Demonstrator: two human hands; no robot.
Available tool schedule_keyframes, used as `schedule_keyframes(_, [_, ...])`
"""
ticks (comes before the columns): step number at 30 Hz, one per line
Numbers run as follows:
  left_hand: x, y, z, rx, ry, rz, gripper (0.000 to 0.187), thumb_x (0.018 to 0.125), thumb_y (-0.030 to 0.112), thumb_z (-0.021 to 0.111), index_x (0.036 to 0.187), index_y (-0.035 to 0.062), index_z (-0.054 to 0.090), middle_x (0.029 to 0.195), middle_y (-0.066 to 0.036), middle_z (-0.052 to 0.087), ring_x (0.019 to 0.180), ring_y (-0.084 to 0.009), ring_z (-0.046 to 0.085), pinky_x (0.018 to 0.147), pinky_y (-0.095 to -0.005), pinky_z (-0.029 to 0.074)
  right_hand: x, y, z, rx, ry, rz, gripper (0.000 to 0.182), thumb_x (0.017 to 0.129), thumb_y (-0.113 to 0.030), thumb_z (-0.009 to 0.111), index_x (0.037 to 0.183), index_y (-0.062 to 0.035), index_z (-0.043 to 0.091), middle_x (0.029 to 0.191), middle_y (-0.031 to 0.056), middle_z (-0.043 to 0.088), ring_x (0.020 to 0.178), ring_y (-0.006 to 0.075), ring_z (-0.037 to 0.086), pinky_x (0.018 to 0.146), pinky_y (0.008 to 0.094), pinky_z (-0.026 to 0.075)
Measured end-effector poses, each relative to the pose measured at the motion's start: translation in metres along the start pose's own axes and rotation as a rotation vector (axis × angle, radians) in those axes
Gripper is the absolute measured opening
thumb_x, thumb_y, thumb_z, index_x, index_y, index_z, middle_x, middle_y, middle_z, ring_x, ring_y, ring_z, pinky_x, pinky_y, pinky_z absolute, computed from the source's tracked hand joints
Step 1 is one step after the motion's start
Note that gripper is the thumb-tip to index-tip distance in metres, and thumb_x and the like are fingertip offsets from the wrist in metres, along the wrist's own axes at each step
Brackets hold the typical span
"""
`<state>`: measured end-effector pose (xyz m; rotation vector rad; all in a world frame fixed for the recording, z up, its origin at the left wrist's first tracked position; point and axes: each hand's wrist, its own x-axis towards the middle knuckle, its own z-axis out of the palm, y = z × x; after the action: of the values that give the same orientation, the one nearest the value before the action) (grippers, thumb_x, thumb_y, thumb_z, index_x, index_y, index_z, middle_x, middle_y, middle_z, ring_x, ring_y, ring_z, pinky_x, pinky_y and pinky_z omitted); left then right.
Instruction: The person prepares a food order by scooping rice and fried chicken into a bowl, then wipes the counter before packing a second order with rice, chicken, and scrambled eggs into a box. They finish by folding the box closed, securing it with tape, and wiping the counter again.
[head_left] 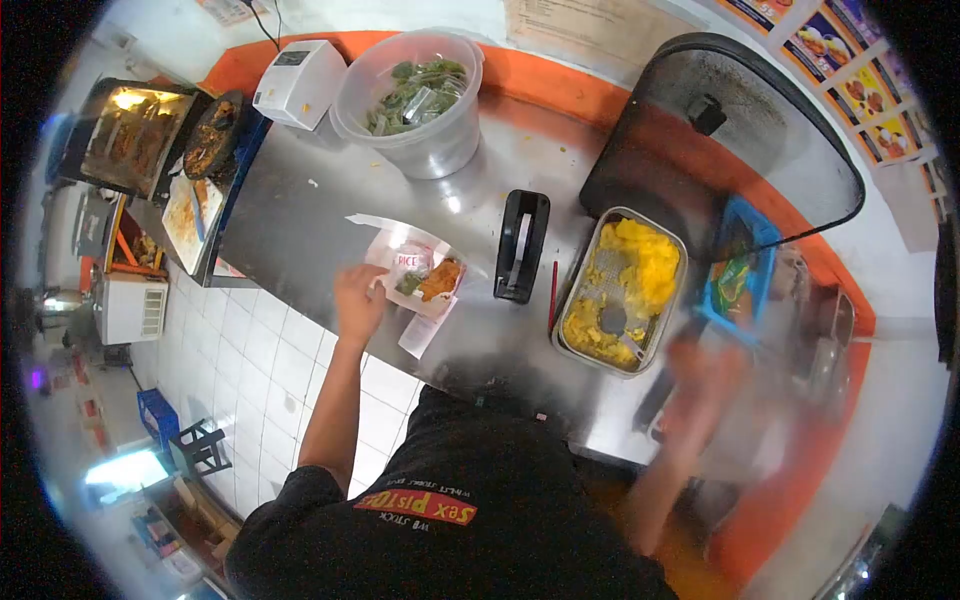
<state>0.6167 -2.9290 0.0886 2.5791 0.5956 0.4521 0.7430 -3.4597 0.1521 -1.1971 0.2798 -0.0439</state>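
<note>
On the steel counter lies an unfolded paper wrapper (380, 245) with a packet marked RICE (411, 257), a piece of fried food (440, 280) and some greens (409, 284) on it. My left hand (361, 298) is at the wrapper's left edge, fingers bent; whether they pinch the paper is unclear. A paper slip (428, 328) hangs below the wrapper. My right hand (707, 375) is smeared by motion, to the right of a metal tray (566, 338) of yellow food (640, 268); its fingers and anything in them cannot be made out.
A tub (430, 150) of greens and a white device (298, 84) stand at the back. A black tape dispenser (521, 246) and red pen (553, 296) lie mid-counter. A dark-framed lid (720, 130) rises behind the tray; a blue basket (738, 270) sits right.
</note>
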Motion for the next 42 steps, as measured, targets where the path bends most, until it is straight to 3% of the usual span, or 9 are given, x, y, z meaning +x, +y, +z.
schedule_keyframes(5, [-0.013, -0.014, 0.0, 0.308, -0.181, 0.152, 0.024, 0.077, 0.008, 0.06, 0.099, 0.0058, 0.07, 0.109, -0.012, 0.063, 0.099, -0.033, 0.055, 0.091, -0.0461, 0.042, -0.082, 0.106, 0.147, -0.187, -0.468, 0.553, 0.014, 0.089, -0.011, 0.069, 0.1, -0.0017, 0.067, 0.095, 0.0069, 0.068, 0.089, 0.0148, 0.063, 0.082, 0.0289, 0.05])
schedule_keyframes(7, [-0.014, -0.021, -0.001, 0.2, -0.02, 0.135, 0.023, 0.079, 0.009, 0.058, 0.1, 0.0054, 0.069, 0.108, -0.013, 0.063, 0.099, -0.0343, 0.054, 0.09, -0.0469, 0.041, -0.098, 0.116, 0.211, -0.105, -0.579, 0.569, 0.018, 0.091, -0.01, 0.067, 0.105, 0.0015, 0.065, 0.105, 0.0148, 0.069, 0.094, 0.0201, 0.067, 0.086, 0.0335, 0.053])
schedule_keyframes(11, [-0.013, -0.034, -0.013, 0.06, 0.101, 0.153, 0.027, 0.079, 0.006, 0.058, 0.104, 0.0065, 0.067, 0.11, -0.011, 0.061, 0.098, -0.0339, 0.054, 0.086, -0.0463, 0.044, -0.098, 0.128, 0.273, -0.068, -0.516, 0.404, 0.018, 0.093, -0.008, 0.064, 0.109, 0.0008, 0.066, 0.102, 0.007, 0.069, 0.09, 0.0136, 0.064, 0.084, 0.0279, 0.05])
schedule_keyframes(16, [-0.015, -0.055, -0.021, 0.033, 0.091, 0.203, 0.038, 0.076, 0.005, 0.056, 0.113, 0.0053, 0.064, 0.11, -0.016, 0.06, 0.1, -0.0375, 0.055, 0.09, -0.0464, 0.044, -0.056, 0.143, 0.19, -0.477, -0.157, -0.008, 0.014, 0.09, -0.006, 0.063, 0.102, -0.0018, 0.07, 0.095, 0.0053, 0.071, 0.083, 0.013, 0.063, 0.077, 0.0265, 0.049])
schedule_keyframes(20, [-0.012, -0.038, -0.021, 0.043, 0.047, 0.208, 0.046, 0.075, 0.005, 0.056, 0.12, 0.0055, 0.063, 0.115, -0.015, 0.062, 0.107, -0.0377, 0.052, 0.095, -0.0476, 0.041, -0.005, 0.123, 0.079, -1.542, 0.312, -0.352, 0.021, 0.078, -0.007, 0.068, 0.099, -0.0061, 0.072, 0.096, 0.0113, 0.071, 0.092, 0.0287, 0.063, 0.085, 0.0405, 0.045])
schedule_keyframes(23, [-0.011, -0.032, -0.009, 0.018, -0.051, 0.232, 0.05, 0.074, 0.007, 0.056, 0.124, 0.0068, 0.062, 0.124, -0.012, 0.061, 0.108, -0.0374, 0.05, 0.097, -0.048, 0.037, 0.004, 0.128, 0.05, -1.719, 0.246, -0.206, 0.019, 0.077, -0.009, 0.067, 0.094, -0.0109, 0.075, 0.099, 0.0102, 0.071, 0.102, 0.033, 0.059, 0.089, 0.047, 0.041])
schedule_keyframes(33, [-0.005, 0.014, 0.005, 0.066, 0.01, 0.156, 0.044, 0.072, 0.012, 0.059, 0.115, 0.009, 0.065, 0.114, -0.012, 0.064, 0.103, -0.0374, 0.051, 0.09, -0.0494, 0.038, 0.018, 0.102, 0.046, -1.784, -0.036, -0.291, 0.013, 0.083, -0.016, 0.068, 0.092, -0.0136, 0.077, 0.089, 0.0124, 0.071, 0.095, 0.0328, 0.061, 0.083, 0.0465, 0.043])
schedule_keyframes(37, [-0.025, 0.074, 0.039, -0.408, -0.272, 0.519, 0.031, 0.073, 0.009, 0.063, 0.103, 0.0045, 0.067, 0.1, -0.019, 0.066, 0.092, -0.0386, 0.061, 0.081, -0.0475, 0.049, 0.044, 0.104, 0.068, -1.248, -0.021, -0.403, 0.013, 0.087, -0.011, 0.065, 0.094, -0.0063, 0.074, 0.084, 0.0188, 0.068, 0.086, 0.0401, 0.062, 0.076, 0.047, 0.048])
schedule_keyframes(42, [-0.033, 0.172, 0.081, -0.548, -0.703, 0.322, 0.045, 0.086, 0.017, 0.062, 0.128, -0.0011, 0.056, 0.093, -0.022, 0.067, 0.085, -0.0387, 0.066, 0.076, -0.0471, 0.052, 0.081, 0.122, 0.12, -1.213, 0.185, -0.747, 0.015, 0.087, -0.006, 0.059, 0.098, -0.0003, 0.069, 0.092, 0.0238, 0.063, 0.082, 0.0419, 0.061, 0.073, 0.0488, 0.049])
